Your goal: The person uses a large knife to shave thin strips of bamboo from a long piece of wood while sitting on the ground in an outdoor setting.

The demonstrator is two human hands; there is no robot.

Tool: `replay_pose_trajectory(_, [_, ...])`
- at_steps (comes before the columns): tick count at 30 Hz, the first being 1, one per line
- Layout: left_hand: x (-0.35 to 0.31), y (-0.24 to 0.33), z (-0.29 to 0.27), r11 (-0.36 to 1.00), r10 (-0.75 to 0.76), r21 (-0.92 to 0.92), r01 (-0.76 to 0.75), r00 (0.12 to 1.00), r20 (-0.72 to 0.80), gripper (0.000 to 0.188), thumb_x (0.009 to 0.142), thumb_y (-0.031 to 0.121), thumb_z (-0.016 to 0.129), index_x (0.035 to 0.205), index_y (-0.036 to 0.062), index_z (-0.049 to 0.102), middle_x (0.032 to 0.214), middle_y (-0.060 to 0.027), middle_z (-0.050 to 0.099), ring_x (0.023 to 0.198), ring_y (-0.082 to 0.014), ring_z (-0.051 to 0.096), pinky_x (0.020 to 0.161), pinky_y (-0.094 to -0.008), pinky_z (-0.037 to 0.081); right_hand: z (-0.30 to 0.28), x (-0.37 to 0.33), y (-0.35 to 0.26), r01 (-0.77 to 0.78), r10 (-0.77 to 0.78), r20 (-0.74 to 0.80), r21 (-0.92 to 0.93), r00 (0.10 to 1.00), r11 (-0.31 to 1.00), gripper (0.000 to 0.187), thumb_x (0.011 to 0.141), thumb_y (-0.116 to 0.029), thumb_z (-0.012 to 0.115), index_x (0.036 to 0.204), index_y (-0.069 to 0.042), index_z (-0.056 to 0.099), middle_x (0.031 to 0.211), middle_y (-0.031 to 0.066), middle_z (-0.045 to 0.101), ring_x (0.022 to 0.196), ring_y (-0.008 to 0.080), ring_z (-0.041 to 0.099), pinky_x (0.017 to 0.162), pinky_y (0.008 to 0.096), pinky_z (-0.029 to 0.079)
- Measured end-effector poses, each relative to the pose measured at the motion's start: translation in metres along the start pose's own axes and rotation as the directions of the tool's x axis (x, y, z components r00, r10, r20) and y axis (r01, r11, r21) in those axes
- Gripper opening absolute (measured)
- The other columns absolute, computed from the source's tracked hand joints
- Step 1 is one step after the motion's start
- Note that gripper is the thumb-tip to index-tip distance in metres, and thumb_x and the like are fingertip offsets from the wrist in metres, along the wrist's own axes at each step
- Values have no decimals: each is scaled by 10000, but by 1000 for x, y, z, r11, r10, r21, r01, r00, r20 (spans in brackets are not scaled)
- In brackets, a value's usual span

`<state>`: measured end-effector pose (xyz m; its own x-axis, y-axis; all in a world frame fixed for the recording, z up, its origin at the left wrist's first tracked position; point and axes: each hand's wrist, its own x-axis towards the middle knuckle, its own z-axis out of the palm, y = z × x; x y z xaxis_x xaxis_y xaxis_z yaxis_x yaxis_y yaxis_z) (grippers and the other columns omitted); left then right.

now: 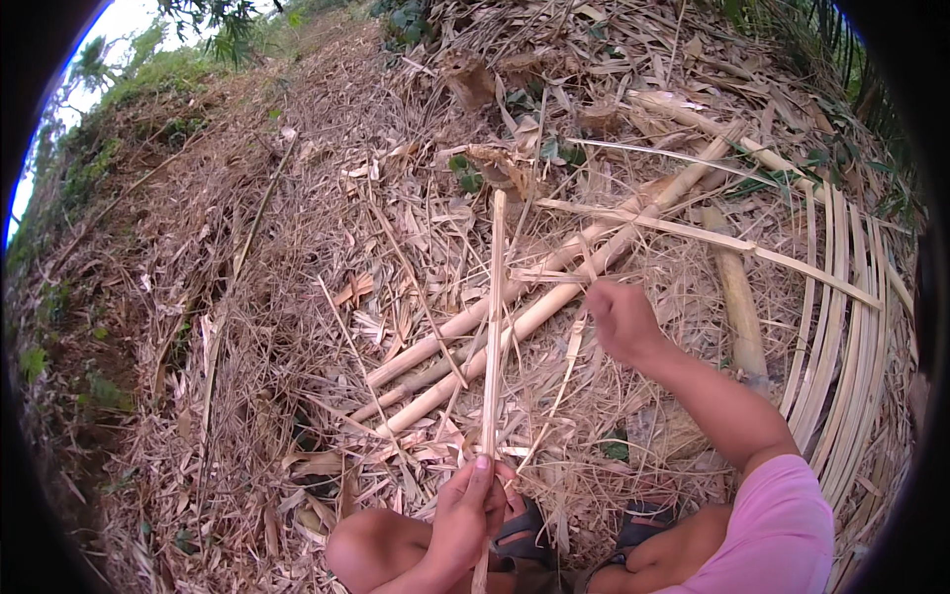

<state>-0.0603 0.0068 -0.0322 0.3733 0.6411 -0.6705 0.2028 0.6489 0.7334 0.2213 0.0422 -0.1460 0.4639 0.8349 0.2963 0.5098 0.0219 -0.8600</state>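
Note:
My left hand (pixel 461 515) is closed around the lower part of a long, pale split bamboo strip (pixel 496 317), thumb laid along its face. From between my knees the strip points away from me, its far end close to a cut stump (pixel 495 166). To the right of the strip, my right hand (pixel 623 319) is raised with its fingers curled into a fist. Whatever lies inside those fingers is hidden. A thin, frayed bamboo sliver (pixel 572 358) shows just below and left of that hand; whether they touch, I cannot tell.
Several bamboo poles (pixel 539 309) lie diagonally on dry leaf litter beyond my hands. A bundle of long split strips (pixel 841 297) curves along the right side, with another strip (pixel 703 236) crossing toward it. A short thick bamboo piece (pixel 737 297) lies nearby. My sandalled feet (pixel 524 535) are below.

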Motion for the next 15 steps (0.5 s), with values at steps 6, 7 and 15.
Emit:
replay_pose_trajectory(6, [-8, -8, 8, 987, 69, 146, -65, 997, -22, 384, 1056, 303, 365, 912, 19, 581, 569, 32, 405, 466, -53, 337, 445, -218, 291, 15, -29, -54, 546, -500, 233, -481, 834, 686, 699, 764, -830, 429, 565, -167, 525, 536, -1, 525, 462, 164, 566, 631, 516, 342])
replay_pose_trajectory(7, [-11, -13, 8, 969, 131, 218, -120, 991, -38, 380, 1055, 295, 370, 891, 22, 578, 571, 26, 433, 474, -55, 360, 454, -221, 309, 18, -24, -42, 498, -439, 238, -459, 867, 735, 701, 753, -837, 427, 565, -169, 526, 538, -4, 529, 459, 167, 566, 658, 538, 323])
replay_pose_trajectory(15, [-8, -15, 13, 855, 273, 475, -208, 959, -73, 338, 1045, 263, 399, 829, 40, 533, 602, -9, 509, 520, -72, 440, 498, -257, 383, 4, 3, -20, 493, -412, 275, -560, 869, 665, 789, 731, -846, 444, 677, -88, 655, 568, 51, 607, 494, 254, 624, 597, 504, 485])
